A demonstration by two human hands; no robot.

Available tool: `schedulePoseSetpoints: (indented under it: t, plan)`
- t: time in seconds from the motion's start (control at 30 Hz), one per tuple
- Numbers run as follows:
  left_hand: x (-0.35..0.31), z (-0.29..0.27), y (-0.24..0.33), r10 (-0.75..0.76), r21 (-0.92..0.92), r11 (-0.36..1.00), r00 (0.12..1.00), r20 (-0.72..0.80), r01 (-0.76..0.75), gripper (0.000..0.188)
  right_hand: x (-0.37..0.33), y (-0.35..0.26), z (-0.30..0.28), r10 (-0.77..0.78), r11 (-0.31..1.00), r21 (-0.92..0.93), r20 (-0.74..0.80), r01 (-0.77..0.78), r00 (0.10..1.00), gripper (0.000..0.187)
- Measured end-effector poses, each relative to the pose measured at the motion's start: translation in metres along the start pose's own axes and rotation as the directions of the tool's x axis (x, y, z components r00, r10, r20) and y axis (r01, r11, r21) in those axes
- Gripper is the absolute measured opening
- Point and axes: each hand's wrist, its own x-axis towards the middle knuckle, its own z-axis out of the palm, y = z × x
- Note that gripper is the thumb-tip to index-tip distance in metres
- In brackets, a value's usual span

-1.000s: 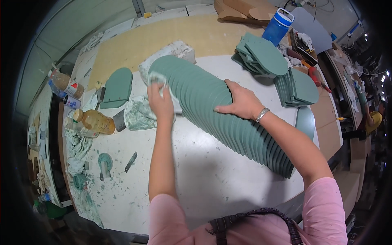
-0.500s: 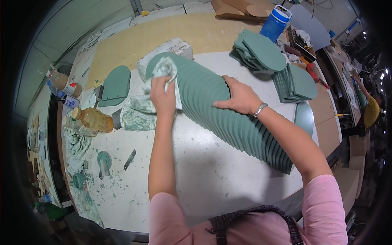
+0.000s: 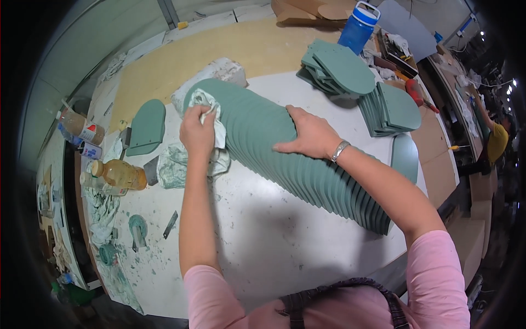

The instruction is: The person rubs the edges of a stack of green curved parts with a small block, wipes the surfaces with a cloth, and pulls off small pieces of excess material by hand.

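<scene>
A long leaning row of green round-ended panels (image 3: 268,142) runs from the far left toward the near right of the table. My left hand (image 3: 198,131) is closed on a white, green-stained rag (image 3: 204,100), which lies against the face and edge of the panel at the far end. Spread over the top edges midway along the row is my right hand (image 3: 315,133), thumb apart from the fingers, a silver bracelet at its wrist. Behind the far end sits a whitish wrapped block (image 3: 227,71). A second stained cloth (image 3: 181,164) lies beside my left wrist.
Two piles of green panels (image 3: 342,68) stand far right, near a blue bottle (image 3: 359,27). One panel (image 3: 148,126) lies at left. Bottles, including one of amber liquid (image 3: 123,174), line the left edge. A flat blade (image 3: 170,225) and a tape roll (image 3: 137,226) lie on the spattered tabletop (image 3: 263,241).
The whole view has shifted slightly. My left hand and the rag have moved a little left and nearer along the end panel. My right hand keeps its spot on the row.
</scene>
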Motion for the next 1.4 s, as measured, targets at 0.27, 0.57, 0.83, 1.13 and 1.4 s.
schedulePoseSetpoints:
  t: [0.27,0.57,0.83,1.13,1.4]
  plan:
    - [-0.002,0.002,0.0,0.028,-0.003,1.0,0.989,-0.145,-0.029,0.012,0.004,-0.007,0.006,-0.039,0.999,0.012,0.006,0.039,0.999,0.089]
    - [-0.014,-0.005,0.031,0.018,-0.243,0.969,0.995,-0.102,-0.043,0.017,0.003,-0.008,0.006,-0.025,1.0,-0.016,0.013,0.025,1.0,0.095]
    - [-0.192,-0.026,0.03,-0.175,-0.196,0.95,0.932,0.317,0.245,0.012,-0.003,-0.005,-0.004,0.066,0.997,-0.047,0.059,-0.064,0.996,0.102]
    - [-0.281,-0.087,0.169,0.031,-0.396,0.77,0.591,0.806,0.5,0.029,-0.003,-0.005,0.011,-0.054,0.996,-0.076,-0.045,0.05,0.998,0.095]
    - [-0.276,-0.187,0.055,-0.519,-0.402,0.684,0.793,0.318,0.609,0.018,-0.115,0.043,-0.049,-0.155,0.988,-0.036,-0.191,0.151,0.969,0.065]
